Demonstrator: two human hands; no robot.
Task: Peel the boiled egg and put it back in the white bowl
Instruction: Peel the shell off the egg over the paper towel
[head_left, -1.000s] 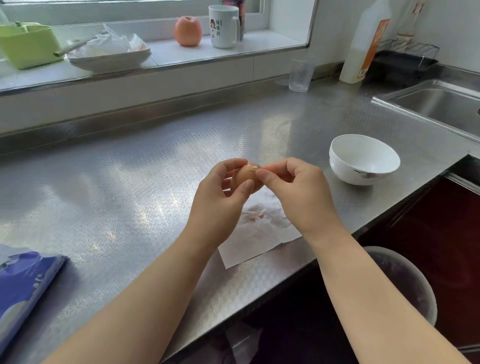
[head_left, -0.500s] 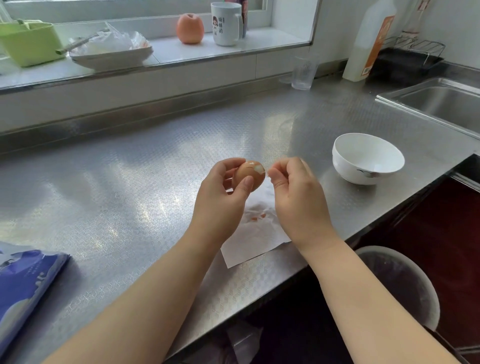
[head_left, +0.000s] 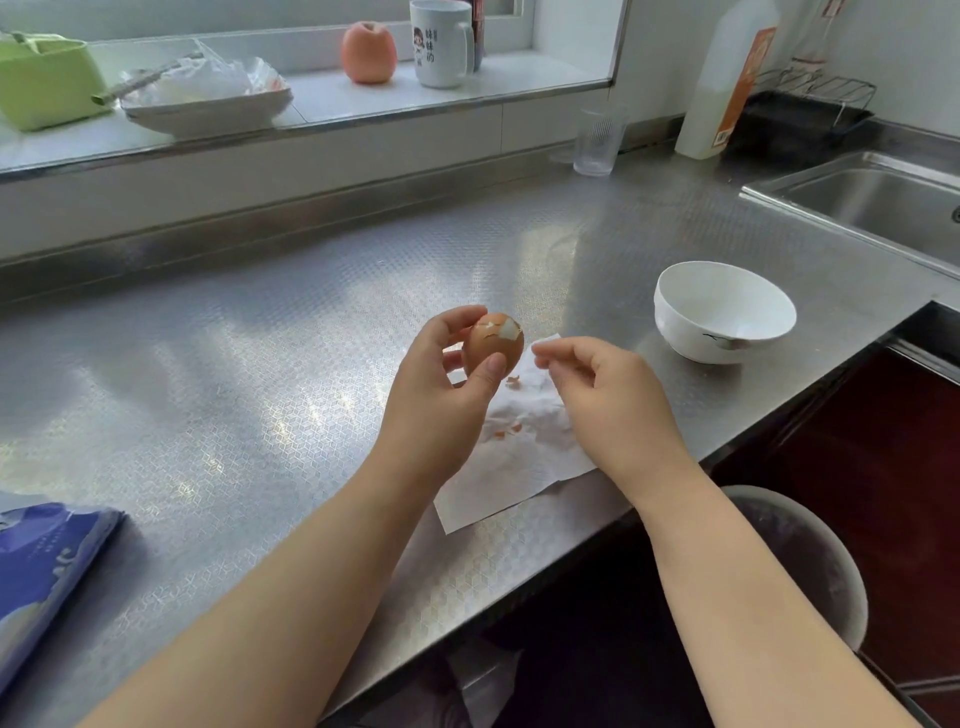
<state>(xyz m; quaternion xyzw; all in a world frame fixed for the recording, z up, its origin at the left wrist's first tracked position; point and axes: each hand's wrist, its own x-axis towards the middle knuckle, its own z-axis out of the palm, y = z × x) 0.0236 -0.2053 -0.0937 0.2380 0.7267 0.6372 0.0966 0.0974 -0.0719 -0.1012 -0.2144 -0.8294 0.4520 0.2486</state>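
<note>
Egg (head_left: 492, 343), brown-shelled, is sitting at the centre of the frame, raised above the bench (head_left: 260, 364) in the left hand (head_left: 441, 384). Thumb and fingers of that hand are curling round it, the thumb pressing the near side; a small patch at the upper right of the shell is showing white. The right hand (head_left: 608, 395) is hovering just right of the egg, apart from it, its fingers (head_left: 550, 353) loosely curled with thumb and forefinger drawn close together; whether they are pinching a shell chip cannot be told. A white paper sheet (head_left: 519, 467) is lying on the bench beneath both hands, carrying a few brown shell fragments (head_left: 506, 432). The white bowl (head_left: 722, 312) is standing upright to the right of the hands, well apart from the egg.

The bench is patterned steel. A sink (head_left: 883, 202) is occupying the upper right, with a clear glass (head_left: 597, 140) and a white bottle (head_left: 722, 88) behind. On the windowsill at the top are standing a green container (head_left: 47, 83), a white dish (head_left: 208, 109), an orange fruit (head_left: 369, 52) and a mug (head_left: 441, 44). A blue packet (head_left: 47, 566) is lying at the lower left.
</note>
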